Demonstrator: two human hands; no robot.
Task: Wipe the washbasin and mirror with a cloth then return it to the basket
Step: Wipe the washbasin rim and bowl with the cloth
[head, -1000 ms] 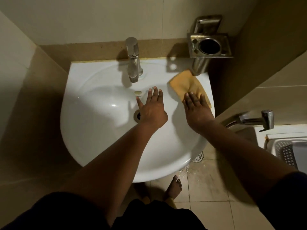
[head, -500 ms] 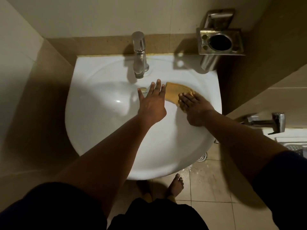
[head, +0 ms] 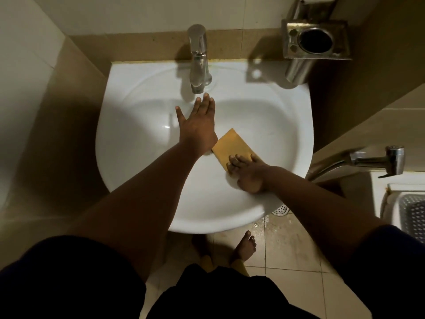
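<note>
A white washbasin (head: 142,143) fills the middle of the view. A folded yellow cloth (head: 232,147) lies flat inside its bowl, just right of the drain. My right hand (head: 247,172) presses on the cloth's near right corner with its fingers laid over it. My left hand (head: 199,124) lies flat with straight fingers on the bowl below the tap, covering most of the drain. The mirror is out of view. A grey perforated basket (head: 411,217) shows at the right edge.
A chrome tap (head: 198,58) stands at the basin's back. A steel holder (head: 316,41) hangs on the wall at the upper right. A chrome spray fitting (head: 377,160) juts out at the right. A floor drain (head: 281,209) and wet tiles lie below the basin.
My right hand has dragged the cloth from the basin's back right rim down into the bowl toward the drain. My left hand stayed flat on the bowl.
</note>
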